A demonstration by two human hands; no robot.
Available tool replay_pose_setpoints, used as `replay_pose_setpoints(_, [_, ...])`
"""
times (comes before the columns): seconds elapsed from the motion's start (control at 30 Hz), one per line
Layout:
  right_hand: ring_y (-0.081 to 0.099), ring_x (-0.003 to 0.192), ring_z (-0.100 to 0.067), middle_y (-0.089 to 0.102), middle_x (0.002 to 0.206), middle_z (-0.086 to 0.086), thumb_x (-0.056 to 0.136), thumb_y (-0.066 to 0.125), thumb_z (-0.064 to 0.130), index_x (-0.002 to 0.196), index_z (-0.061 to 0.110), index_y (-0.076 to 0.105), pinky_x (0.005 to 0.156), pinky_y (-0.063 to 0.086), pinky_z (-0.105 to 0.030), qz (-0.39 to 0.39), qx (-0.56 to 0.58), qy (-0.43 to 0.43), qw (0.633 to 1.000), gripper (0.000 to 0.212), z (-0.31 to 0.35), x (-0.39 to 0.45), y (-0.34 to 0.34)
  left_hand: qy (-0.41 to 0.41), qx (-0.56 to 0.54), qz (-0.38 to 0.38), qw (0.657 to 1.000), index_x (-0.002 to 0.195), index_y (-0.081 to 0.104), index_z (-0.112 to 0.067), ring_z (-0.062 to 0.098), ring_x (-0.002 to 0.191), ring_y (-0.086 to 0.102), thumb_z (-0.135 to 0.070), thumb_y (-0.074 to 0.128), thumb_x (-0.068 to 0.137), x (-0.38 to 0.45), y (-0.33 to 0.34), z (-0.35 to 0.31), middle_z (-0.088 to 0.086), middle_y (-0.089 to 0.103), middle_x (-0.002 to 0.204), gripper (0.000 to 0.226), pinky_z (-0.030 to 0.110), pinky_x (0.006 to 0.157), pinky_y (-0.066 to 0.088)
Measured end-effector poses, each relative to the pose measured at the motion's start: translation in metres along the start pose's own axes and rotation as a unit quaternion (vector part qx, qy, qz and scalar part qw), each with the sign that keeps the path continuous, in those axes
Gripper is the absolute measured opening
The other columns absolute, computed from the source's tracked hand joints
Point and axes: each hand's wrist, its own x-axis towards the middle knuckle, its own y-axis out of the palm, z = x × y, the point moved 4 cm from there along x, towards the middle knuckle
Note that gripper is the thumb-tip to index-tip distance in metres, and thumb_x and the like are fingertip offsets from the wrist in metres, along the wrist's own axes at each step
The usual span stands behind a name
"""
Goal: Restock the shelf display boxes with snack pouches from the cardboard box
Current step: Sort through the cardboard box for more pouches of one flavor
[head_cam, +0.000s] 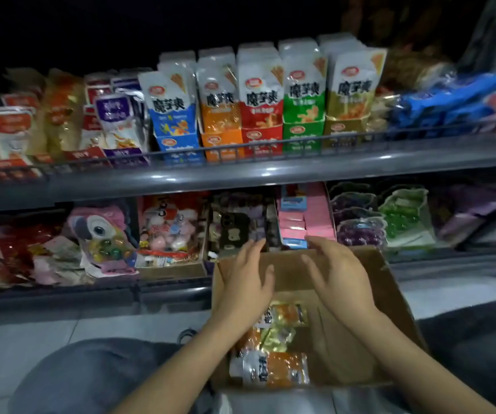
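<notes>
Snack pouches point(273, 369): lying loose in the left part of the cardboard box, orange and yellow-green with glossy film and white printed panels; a few left, stacked unevenly.
Handling: likely light, soft and crinkly, slick on the film (a guess from the sheen); contents probably give under a hard squeeze.
Where to take hold: best by the flat sealed edge or across the pouch's width, several at once if pressed together; pinching the middle risks a slip.
Cardboard box point(396, 309): open-topped, brown, standing before the lower shelf, bare floor showing on its right side.
Left hand point(248, 279): above the box's far left part, fingers point(254, 249) straight and loosely spread, holding nothing, not touching any pouch.
Right hand point(338, 271): above the box's far middle, fingers point(318, 245) extended and slightly bent, palm turned inward, empty (somewhat blurred).
Display boxes point(261, 138): upper shelf row in blue, orange, red, green and olive, upright pouches standing in each, looking fairly full.
Lower shelf point(166, 289): mixed sweets and toys just behind the box.
</notes>
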Motion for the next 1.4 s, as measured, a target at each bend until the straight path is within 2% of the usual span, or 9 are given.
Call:
replay_pose_setpoints(0.13, [0.063,0.096,-0.032,0.068,0.105,-0.011,0.079,0.069,0.018,0.115,0.007,0.063,0.082,0.05,-0.043,0.025,-0.154,0.047,0.987,0.038,-0.059,-0.052,-0.003,-0.059,-0.021,0.108,0.992,0.147,0.027,-0.025,-0.009,0.078,0.054,-0.026,0.047,0.098,-0.014,0.053,0.012,-0.003,0.029,0.151,0.053,0.01,0.078,0.04])
replay_pose_setpoints(0.27, [0.061,0.107,-0.039,0.064,0.119,-0.016,0.079,0.047,0.034,0.117,0.008,0.065,0.085,0.05,-0.051,0.067,-0.248,0.108,0.961,0.049,-0.104,-0.089,0.003,-0.114,-0.007,0.185,0.976,0.138,0.043,-0.016,0.014,0.085,0.061,-0.023,0.046,0.099,-0.012,0.102,0.037,0.002,0.054,0.127,0.04,0.023,0.071,0.045])
replay_pose_setpoints(0.33, [0.057,0.113,-0.043,0.058,0.129,-0.02,0.081,0.06,0.027,0.121,0.009,0.064,0.087,0.048,-0.054,0.079,-0.258,0.134,0.954,0.044,-0.12,-0.098,0.008,-0.127,0.008,0.216,0.968,0.132,0.051,-0.013,0.015,0.08,0.061,-0.02,0.045,0.099,-0.009,0.121,0.052,0.001,0.061,0.114,0.034,0.022,0.063,0.042])
replay_pose_setpoints(0.47, [0.05,0.12,-0.045,0.051,0.135,-0.024,0.066,0.078,0.012,0.127,0.009,0.059,0.098,0.031,-0.05,0.059,-0.26,0.161,0.95,0.063,-0.138,-0.102,0.008,-0.122,0.077,0.231,0.962,0.134,0.05,-0.01,0.025,0.117,0.054,-0.021,0.047,0.098,0.0,0.15,0.083,0.01,0.052,0.137,0.038,0.025,0.087,0.041])
replay_pose_setpoints(0.6, [0.051,0.109,-0.049,0.049,0.134,-0.027,0.08,0.058,0.012,0.13,0.005,0.055,0.083,0.045,-0.051,0.019,-0.228,0.175,0.957,0.05,-0.144,-0.095,0.01,-0.141,0.127,0.232,0.954,0.141,0.042,-0.013,0.026,0.137,0.033,-0.024,0.048,0.097,0.012,0.17,0.119,0.01,0.036,0.15,0.046,0.029,0.106,0.029])
replay_pose_setpoints(0.73, [0.054,0.097,-0.049,0.051,0.128,-0.031,0.08,0.031,0.017,0.128,0.004,0.057,0.071,0.049,-0.048,-0.002,-0.247,0.168,0.954,0.056,-0.143,-0.092,0.016,-0.162,0.166,0.338,0.912,0.152,0.015,-0.023,0.025,0.147,0.007,-0.042,0.039,0.099,0.011,0.185,0.151,0.002,0.005,0.161,0.061,0.041,0.116,0.015])
replay_pose_setpoints(0.9, [0.038,0.109,-0.045,0.043,0.137,-0.028,0.082,0.044,0.019,0.134,0.011,0.052,0.077,0.046,-0.052,0.011,-0.272,0.176,0.946,0.053,-0.144,-0.095,0.021,-0.077,0.322,0.38,0.864,0.151,0.016,-0.03,0.028,0.139,0.025,-0.055,0.036,0.095,0.014,0.188,0.157,0.005,0.026,0.153,0.064,0.045,0.109,0.018])
replay_pose_setpoints(1.07, [0.028,0.113,-0.038,0.04,0.141,-0.026,0.076,0.064,0.013,0.133,0.011,0.051,0.082,0.045,-0.054,0.015,-0.259,0.183,0.948,0.059,-0.147,-0.098,0.022,-0.072,0.231,0.306,0.92,0.136,0.046,-0.013,0.028,0.134,0.028,-0.056,0.058,0.085,0.022,0.195,0.155,0.009,0.035,0.141,0.069,0.038,0.108,0.028])
replay_pose_setpoints(1.4, [0.029,0.115,-0.039,0.036,0.143,-0.024,0.075,0.069,0.017,0.134,0.012,0.049,0.085,0.042,-0.054,0.021,-0.251,0.19,0.949,0.062,-0.151,-0.099,0.026,-0.09,0.134,0.302,0.939,0.144,0.028,-0.02,0.028,0.13,0.032,-0.049,0.084,0.06,0.021,0.21,0.153,0.008,0.031,0.139,0.104,0.043,0.105,0.032])
